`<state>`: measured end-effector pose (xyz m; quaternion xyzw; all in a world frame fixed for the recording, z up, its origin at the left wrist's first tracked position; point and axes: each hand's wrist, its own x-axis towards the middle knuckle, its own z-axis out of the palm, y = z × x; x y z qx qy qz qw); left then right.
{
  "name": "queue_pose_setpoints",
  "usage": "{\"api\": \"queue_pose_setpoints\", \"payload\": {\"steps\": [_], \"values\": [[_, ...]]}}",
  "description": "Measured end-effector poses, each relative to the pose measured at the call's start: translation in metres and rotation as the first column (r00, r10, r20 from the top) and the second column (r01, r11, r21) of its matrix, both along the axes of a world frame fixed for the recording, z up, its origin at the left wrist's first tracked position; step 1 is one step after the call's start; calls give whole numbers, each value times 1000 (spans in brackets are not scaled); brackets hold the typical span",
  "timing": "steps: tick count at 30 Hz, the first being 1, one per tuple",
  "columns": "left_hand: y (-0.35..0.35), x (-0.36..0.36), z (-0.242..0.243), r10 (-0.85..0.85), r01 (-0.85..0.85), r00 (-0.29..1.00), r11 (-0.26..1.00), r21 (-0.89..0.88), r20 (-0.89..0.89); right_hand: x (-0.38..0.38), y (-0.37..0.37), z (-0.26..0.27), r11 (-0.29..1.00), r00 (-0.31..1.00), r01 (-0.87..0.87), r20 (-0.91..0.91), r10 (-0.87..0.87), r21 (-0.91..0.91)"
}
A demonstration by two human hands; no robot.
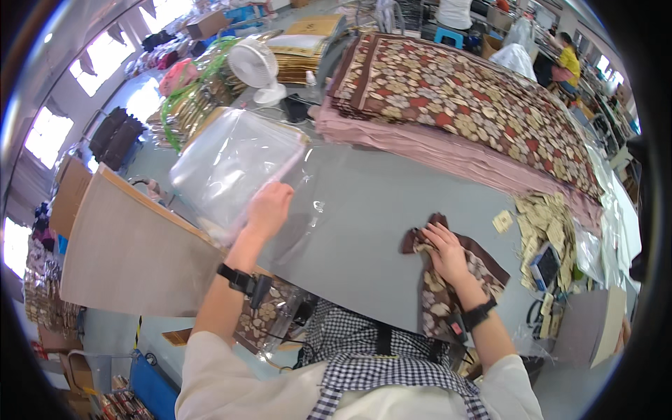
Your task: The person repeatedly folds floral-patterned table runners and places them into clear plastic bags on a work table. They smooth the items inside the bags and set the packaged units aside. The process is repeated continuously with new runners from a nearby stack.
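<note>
My left hand (269,209) is at the right edge of a stack of clear plastic bags (226,163), its fingers curled. A loose clear plastic bag (316,206) spreads from that edge onto the grey tabletop (362,231). The fingertips are hidden, so a grip on the plastic cannot be made out. On the right, my right hand (446,253) grips a brown floral cloth (438,302), which bunches past the fingers and hangs toward the table's front edge. Both wrists wear black straps with small devices.
A thick pile of floral cloths (451,94) lies over pink fabric (420,149) at the back. A white fan (257,68) stands back left. Paper tags (543,226) and a dark blue box (545,266) lie right. A beige board (142,252) juts out left. A seated person (568,63) is far off.
</note>
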<state>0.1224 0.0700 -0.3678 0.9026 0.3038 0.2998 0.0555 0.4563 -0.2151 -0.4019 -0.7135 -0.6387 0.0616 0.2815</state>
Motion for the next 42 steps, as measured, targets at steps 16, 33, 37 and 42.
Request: {"api": "queue_pose_setpoints", "payload": {"steps": [16, 33, 37, 42], "values": [[-260, 91, 0, -613, 656, 753, 671, -346, 239, -63, -35, 10, 990, 992, -83, 88, 94, -115], [-300, 33, -45, -439, 330, 802, 891, -313, -404, -36, 53, -2, 979, 963, 201, 184, -195, -16], [-312, 46, -57, -572, 415, 777, 780, -469, -264, -79, -77, -10, 989, 969, 59, 245, -24, -136], [-314, 56, -58, -617, 499, 729, 776, -385, -298, -68, -78, 0, 964, 956, 102, 291, -27, -245]]}}
